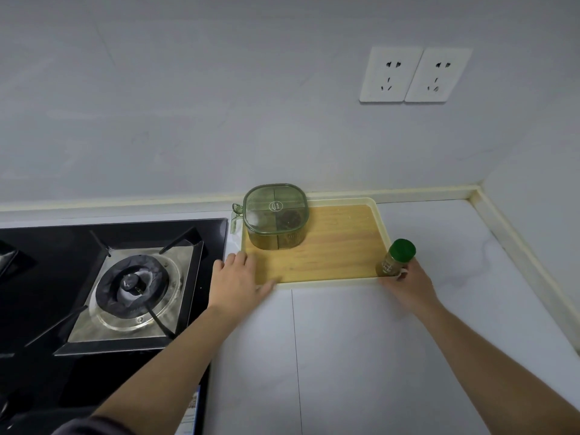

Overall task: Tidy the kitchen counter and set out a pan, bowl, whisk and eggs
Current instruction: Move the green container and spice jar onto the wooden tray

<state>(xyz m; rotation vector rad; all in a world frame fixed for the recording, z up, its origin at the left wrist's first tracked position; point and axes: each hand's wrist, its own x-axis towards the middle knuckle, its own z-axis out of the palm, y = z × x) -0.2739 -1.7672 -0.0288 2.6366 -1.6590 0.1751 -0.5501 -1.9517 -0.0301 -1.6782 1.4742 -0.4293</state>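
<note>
A tray (332,246) with a wooden floor and a cream rim lies on the white counter against the back wall. A green see-through seasoning box (276,216) with a divided lid stands in its back left corner. My left hand (238,281) rests flat on the tray's front left corner, fingers spread over the rim. My right hand (408,285) is wrapped around a small spice jar (396,258) with a green cap, held upright at the tray's front right corner. No pan, bowl, whisk or eggs are in view.
A black glass gas hob (125,290) with a metal burner sits left of the tray. The white counter (361,356) stretches toward me and to the right, ending at a raised cream edge (518,246). Two wall sockets (414,75) hang above.
</note>
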